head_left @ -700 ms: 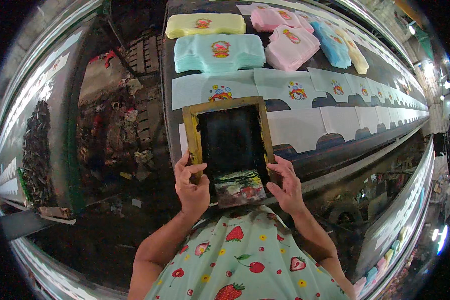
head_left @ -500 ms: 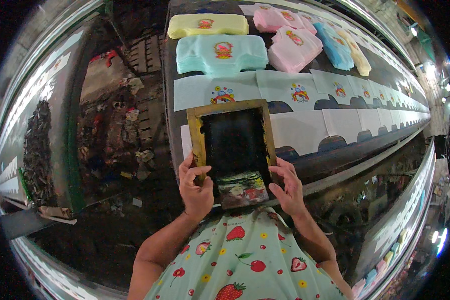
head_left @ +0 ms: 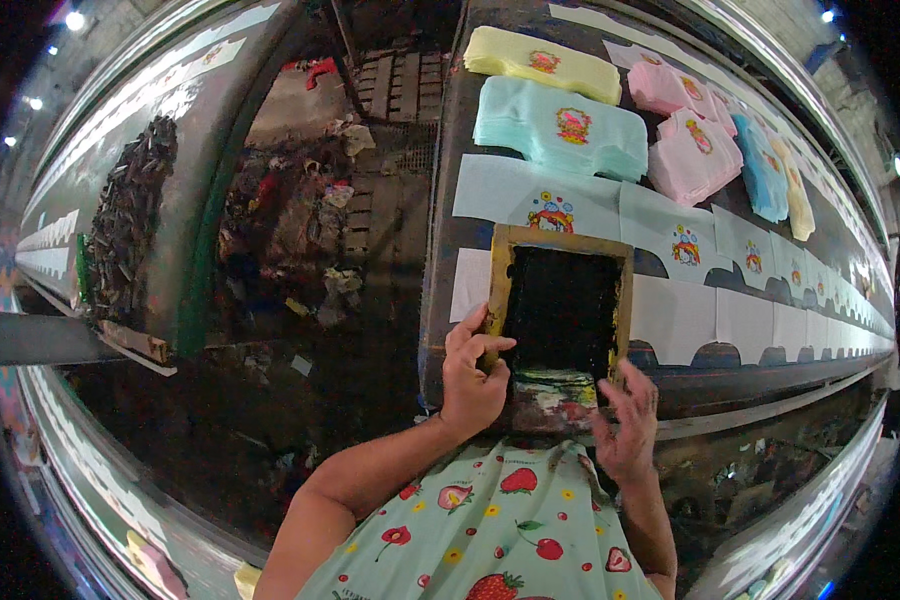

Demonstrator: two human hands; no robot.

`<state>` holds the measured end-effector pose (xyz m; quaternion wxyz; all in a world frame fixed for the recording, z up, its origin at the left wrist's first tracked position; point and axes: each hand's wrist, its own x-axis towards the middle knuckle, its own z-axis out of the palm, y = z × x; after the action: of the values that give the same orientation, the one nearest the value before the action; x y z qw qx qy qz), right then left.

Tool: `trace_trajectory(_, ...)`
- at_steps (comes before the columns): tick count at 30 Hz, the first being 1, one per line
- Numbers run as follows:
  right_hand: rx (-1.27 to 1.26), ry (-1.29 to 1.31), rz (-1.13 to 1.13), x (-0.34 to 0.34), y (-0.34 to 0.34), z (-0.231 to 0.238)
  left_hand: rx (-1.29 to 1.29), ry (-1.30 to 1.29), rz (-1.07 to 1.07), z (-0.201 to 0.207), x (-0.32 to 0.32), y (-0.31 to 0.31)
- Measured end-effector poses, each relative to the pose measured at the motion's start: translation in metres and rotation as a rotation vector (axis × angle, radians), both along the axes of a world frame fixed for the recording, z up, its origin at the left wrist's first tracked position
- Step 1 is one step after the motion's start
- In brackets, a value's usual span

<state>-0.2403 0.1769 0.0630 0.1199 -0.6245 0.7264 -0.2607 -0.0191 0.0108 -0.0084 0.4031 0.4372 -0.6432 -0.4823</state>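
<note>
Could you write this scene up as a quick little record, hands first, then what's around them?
Left hand: fingers gripping left side of wooden frame
Right hand: blurred, by frame's lower right; contact unclear
Frame interior: dark panel, colour-smeared lower end
Beyond: white sheets, some with colourful prints
Farther back: cloth stacks, yellow, aqua, pink, blue, cream
Clothing: pale green, fruit-patterned
</note>
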Motion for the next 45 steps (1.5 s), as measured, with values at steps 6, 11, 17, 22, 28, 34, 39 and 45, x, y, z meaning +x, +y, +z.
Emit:
trace_trajectory(6, 0.145, 0.214, 0.385, 0.02, -0.021, 0.025, -0.056, -0.025, 0.025, 0.0, 0.003, -0.003)
trace_trajectory(11, 0.044, 0.2, 0.345, 0.022, -0.038, 0.032, -0.042, -0.04, 0.029, 0.0, 0.002, -0.003)
trace_trajectory(17, 0.124, 0.12, 0.393, 0.008, -0.057, 0.046, -0.04, -0.06, -0.006, -0.002, 0.003, -0.005)
trace_trajectory(22, 0.308, -0.033, 0.442, -0.04, -0.105, 0.055, -0.177, -0.229, -0.093, 0.004, 0.017, -0.014)
trace_trajectory(28, 0.148, -0.016, 0.391, -0.066, -0.177, 0.027, -0.582, -0.626, -0.327, 0.026, 0.044, -0.033)
trace_trajectory(34, 0.062, 0.065, 0.295, -0.074, -0.212, 0.02, -0.634, -0.695, -0.459, 0.045, 0.042, -0.047)
trace_trajectory(39, 0.1, 0.041, 0.31, -0.066, -0.2, 0.026, -0.649, -0.676, -0.476, 0.048, 0.041, -0.05)
trace_trajectory(45, 0.132, 0.053, 0.357, -0.033, -0.142, 0.022, -0.63, -0.668, -0.426, 0.043, 0.039, -0.046)
